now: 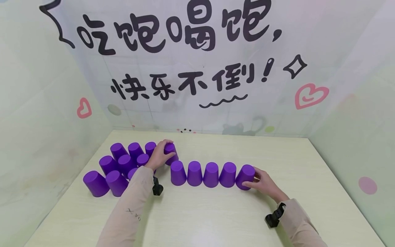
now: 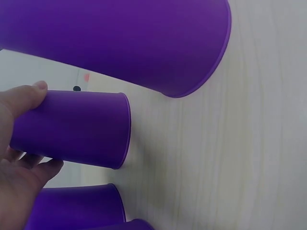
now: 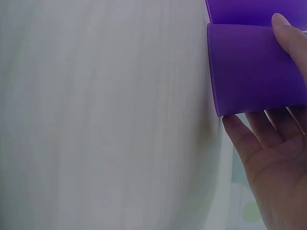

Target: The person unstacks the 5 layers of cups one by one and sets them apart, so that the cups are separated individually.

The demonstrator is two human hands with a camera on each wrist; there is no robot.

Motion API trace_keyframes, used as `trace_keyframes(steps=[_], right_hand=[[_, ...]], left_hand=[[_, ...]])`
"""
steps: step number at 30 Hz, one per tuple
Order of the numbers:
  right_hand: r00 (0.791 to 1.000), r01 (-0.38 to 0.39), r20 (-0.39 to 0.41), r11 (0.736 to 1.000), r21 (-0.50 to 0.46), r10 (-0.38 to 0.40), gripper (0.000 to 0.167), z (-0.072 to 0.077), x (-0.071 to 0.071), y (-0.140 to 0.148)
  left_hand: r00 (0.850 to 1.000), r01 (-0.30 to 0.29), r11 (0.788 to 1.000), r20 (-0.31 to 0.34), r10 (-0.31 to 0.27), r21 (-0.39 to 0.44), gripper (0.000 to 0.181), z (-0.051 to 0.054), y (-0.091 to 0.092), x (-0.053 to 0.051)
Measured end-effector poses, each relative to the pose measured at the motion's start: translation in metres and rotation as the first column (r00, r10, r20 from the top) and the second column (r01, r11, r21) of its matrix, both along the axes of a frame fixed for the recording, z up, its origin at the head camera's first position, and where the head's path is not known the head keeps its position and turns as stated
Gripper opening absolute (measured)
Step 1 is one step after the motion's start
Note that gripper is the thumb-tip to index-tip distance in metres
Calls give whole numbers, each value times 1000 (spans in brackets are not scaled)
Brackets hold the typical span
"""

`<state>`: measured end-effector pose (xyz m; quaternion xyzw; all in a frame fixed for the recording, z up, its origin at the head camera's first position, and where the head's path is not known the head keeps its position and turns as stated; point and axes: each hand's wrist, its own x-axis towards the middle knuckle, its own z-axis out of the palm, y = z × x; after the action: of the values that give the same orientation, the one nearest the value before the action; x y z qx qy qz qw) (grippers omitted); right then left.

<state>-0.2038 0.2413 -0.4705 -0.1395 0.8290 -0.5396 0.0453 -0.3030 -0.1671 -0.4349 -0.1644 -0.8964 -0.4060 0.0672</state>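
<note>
Purple cups stand upside down on the table. My left hand grips a cup just behind the left end of a row; in the left wrist view the thumb is on one side of that cup and the fingers on the other. At the row's right end, my right hand holds the last cup between thumb and fingers. The right wrist view shows this cup against its neighbour. Other row cups, such as the middle one, stand side by side.
Several more purple cups stand grouped on the left of the pale table, partly hidden by my left forearm. A printed backdrop rises behind the table's back edge, with side walls left and right.
</note>
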Motion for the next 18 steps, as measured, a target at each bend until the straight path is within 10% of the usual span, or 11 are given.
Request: trace_keyframes(steps=[10,18], right_hand=[[1000,-3,-10,1000,-2,3,55,2,2,-2],[1000,3,-21,1000,2,-3,55,1,2,-2]], left_hand=[[999,-1,1000,45,1,-7,51,3,0,2],[999,26,999,27,-25,-26,57,26,-2,6]])
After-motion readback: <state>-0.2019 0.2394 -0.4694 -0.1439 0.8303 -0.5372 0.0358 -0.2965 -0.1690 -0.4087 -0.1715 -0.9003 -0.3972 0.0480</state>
